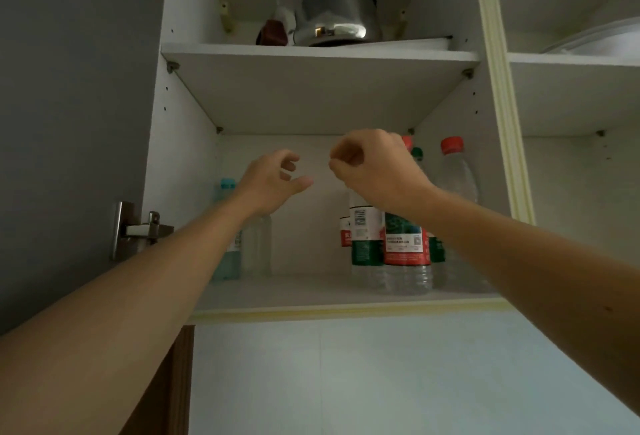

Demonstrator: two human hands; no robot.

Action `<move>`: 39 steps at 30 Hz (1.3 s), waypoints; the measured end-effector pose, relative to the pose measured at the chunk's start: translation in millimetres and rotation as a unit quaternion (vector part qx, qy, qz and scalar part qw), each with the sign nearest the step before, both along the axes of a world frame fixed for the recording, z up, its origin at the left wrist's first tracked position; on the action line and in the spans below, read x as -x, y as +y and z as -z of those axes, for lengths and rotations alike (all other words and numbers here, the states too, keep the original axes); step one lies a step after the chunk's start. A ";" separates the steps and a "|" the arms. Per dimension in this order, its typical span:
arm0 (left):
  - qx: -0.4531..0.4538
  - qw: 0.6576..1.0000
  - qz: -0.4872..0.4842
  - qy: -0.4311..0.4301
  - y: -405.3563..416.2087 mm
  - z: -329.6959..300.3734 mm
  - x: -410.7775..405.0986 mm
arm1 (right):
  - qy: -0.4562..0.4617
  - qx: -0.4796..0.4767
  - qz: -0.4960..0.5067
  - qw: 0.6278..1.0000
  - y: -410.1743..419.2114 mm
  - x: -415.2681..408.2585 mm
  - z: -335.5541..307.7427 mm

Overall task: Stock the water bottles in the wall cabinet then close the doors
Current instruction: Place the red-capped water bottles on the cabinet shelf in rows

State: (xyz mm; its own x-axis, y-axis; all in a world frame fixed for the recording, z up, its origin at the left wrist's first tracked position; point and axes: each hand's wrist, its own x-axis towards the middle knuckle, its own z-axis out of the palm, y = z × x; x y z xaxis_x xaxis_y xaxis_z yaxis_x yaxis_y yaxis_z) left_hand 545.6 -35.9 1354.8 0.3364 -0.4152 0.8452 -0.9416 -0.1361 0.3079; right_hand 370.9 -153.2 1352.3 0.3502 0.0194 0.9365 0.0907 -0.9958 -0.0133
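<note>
Up in front of the lower shelf (311,291) of the wall cabinet (180,95), both of your hands are raised and hold nothing. Your left hand (273,181) has its fingers (289,159) loosely curled with the thumb out to the side; your right hand (374,164) has its fingers drawn in more tightly, almost a loose fist, yet nothing sits between them.

Behind and below your right fingers stands a cluster of water bottles (405,244) with red and green labels, and a red-capped bottle (453,171) rises just to their right. Behind your left wrist stand a clear bottle (258,244) and a blue-capped bottle (227,192) beside it — so bottles are on the shelf at both sides, with a bare gap between them.

By the look of it, stocking is at or near its end: no bottle is in hand. If more bottles wait out of view, the gap below your fingers would take them; otherwise the next move is to reach outward for the doors. Left of your left forearm a hinge (138,230) marks where a door hangs — the doors themselves are hardly visible.

Above your fingers, a steel kettle (332,8) sits on the upper shelf. A grey wall lies left, pale tile below.
</note>
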 end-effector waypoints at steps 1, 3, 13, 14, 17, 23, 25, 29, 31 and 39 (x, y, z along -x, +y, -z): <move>0.001 1.000 0.022 0.010 -1.8 1.3 7.0 | -0.038 -0.005 -0.002 0.999 -2.8 5.8 4.8; -0.009 0.998 0.060 0.022 -12.4 3.9 27.7 | -0.107 -0.028 0.010 0.994 -12.4 25.6 18.6; -0.069 0.970 0.166 0.163 -56.4 25.5 50.5 | 0.017 -0.141 0.129 0.981 -47.5 43.1 69.9; -0.071 0.968 0.169 0.172 -59.5 26.6 50.3 | 0.031 -0.158 0.126 0.979 -48.6 44.1 71.5; -0.076 0.956 0.196 0.203 -67.1 31.3 51.6 | 0.054 -0.195 0.105 0.974 -50.9 46.0 75.3; -0.092 0.942 0.219 0.236 -74.5 39.0 49.7 | 0.081 -0.223 0.090 0.967 -56.8 43.9 78.7; -0.096 0.940 0.221 0.240 -73.2 40.1 48.1 | 0.087 -0.227 0.085 0.966 -59.5 43.8 78.0; -0.096 0.939 0.226 0.240 -69.7 41.0 45.0 | 0.096 -0.229 0.082 0.965 -63.2 42.7 74.2; -0.096 0.939 0.225 0.240 -67.2 40.5 42.9 | 0.100 -0.226 0.083 0.966 -64.2 41.0 73.5; -0.125 0.947 0.184 0.230 -40.7 31.6 31.2 | 0.103 -0.223 0.063 0.967 -59.0 27.3 75.0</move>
State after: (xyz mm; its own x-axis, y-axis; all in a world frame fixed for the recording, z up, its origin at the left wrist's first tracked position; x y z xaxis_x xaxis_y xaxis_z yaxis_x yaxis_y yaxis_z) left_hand 514.5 -76.5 1323.1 0.4395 -0.7438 0.5035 -0.7130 0.0519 0.6992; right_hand 343.6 -212.1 1277.3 0.5030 -0.4257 0.7522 -0.0805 -0.8896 -0.4496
